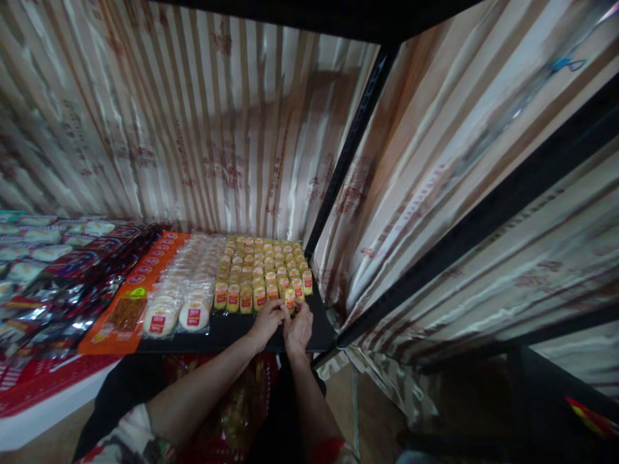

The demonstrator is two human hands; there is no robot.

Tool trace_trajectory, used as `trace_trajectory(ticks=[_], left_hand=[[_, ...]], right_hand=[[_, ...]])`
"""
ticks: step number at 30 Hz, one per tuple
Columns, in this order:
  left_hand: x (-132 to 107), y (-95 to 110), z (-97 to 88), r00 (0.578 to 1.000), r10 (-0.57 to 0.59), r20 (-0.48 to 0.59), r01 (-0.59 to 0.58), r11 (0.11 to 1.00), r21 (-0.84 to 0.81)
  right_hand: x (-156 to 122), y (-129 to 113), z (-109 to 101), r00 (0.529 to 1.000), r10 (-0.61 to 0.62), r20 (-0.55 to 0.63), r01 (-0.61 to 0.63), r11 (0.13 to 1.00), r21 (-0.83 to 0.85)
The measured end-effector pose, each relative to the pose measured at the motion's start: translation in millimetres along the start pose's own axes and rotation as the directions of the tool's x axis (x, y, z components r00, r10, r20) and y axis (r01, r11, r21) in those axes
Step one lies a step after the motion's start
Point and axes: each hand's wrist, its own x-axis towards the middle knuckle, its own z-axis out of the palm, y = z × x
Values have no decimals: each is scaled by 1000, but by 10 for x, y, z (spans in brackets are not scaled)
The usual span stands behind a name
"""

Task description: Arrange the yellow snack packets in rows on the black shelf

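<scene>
Both my hands meet at the front edge of a block of small yellow snack packets point(245, 298) with red-and-white labels, lined up in rows on a black shelf point(222, 327). One packet point(289, 298) stands between my fingertips at the front row. My right hand point(298, 325) is closed around its right side and lower part. My left hand point(267, 322) has its fingers drawn together at the packet's lower left. Left of the rows lie clear bags of round white crackers point(194, 314) with red labels.
Orange snack bags point(126, 312), dark glossy packets point(72, 277) and white-wrapped packs point(29, 251) continue leftward. A black shelf post point(345, 154) rises at the back right corner, before a striped curtain point(242, 129). Below the shelf is a red basket point(265, 380) holding packets.
</scene>
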Motion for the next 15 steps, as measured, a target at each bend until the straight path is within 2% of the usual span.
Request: trace_trajectory(ticks=[3,8,15], left_hand=[[29,-7,10,1000,16,4,-16,1000,-10],[63,-29,19,999,37,-8,-37,999,-2],[135,-80,30,996,92,-14,-93,996,-6]], right_hand=[[9,-18,-3,1000,6,-3,-7,997,-73],[33,8,39,999,-44,-6,43,995,-85],[47,39,83,995,-87,43,84,994,69]])
